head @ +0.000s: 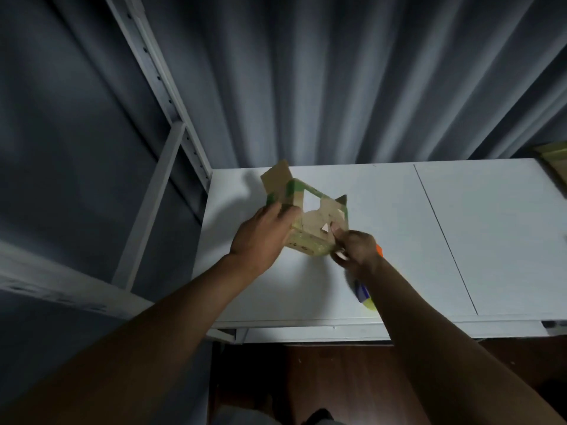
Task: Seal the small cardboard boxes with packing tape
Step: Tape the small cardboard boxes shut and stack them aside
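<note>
A small cardboard box (pixel 310 216) with green print is held tilted above the white table (pixel 491 234); its flaps stand partly open and light shows through gaps. My left hand (pixel 260 234) grips the box's left side. My right hand (pixel 356 253) pinches a flap at the box's near right corner. Under my right forearm lies a blue, yellow and orange object (pixel 365 294), possibly the tape dispenser, mostly hidden.
Grey curtains hang behind the table. A white metal shelf frame (pixel 171 142) stands at the left. Another cardboard piece (pixel 555 164) pokes in at the far right edge. A seam runs across the tabletop right of the box. Dark wooden floor lies below the table's front edge.
</note>
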